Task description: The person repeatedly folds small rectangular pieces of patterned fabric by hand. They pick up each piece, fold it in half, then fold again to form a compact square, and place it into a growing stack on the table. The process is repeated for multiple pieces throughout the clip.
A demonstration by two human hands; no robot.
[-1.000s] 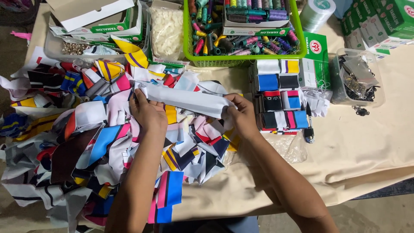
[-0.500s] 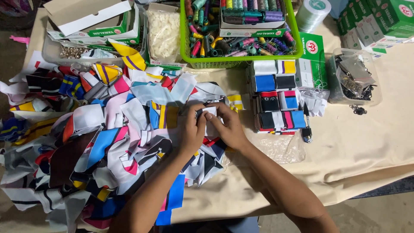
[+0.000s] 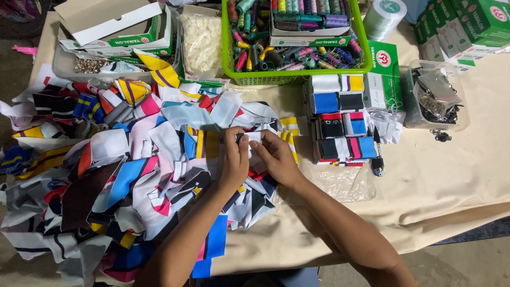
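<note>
My left hand [image 3: 234,162] and my right hand [image 3: 278,157] meet over the right edge of a big heap of coloured fabric pieces [image 3: 133,165]. Together they pinch a small folded white fabric piece [image 3: 254,139] between the fingertips, folded tight and mostly hidden by the fingers. To the right stands a neat stack of folded fabric pieces [image 3: 340,119] in white, blue, black, red and pink.
A green basket of thread spools [image 3: 292,37] sits at the back. Beside it are a bag of white buttons [image 3: 202,40], open cardboard boxes [image 3: 114,26], green boxes [image 3: 467,24], a clear tub of metal clips [image 3: 435,95], a small cutter [image 3: 377,159] and a beige tablecloth [image 3: 441,186].
A second ago my hands held a long white fabric strip stretched wide. They have come together and folded it down to a small piece, now pinched between both hands.
</note>
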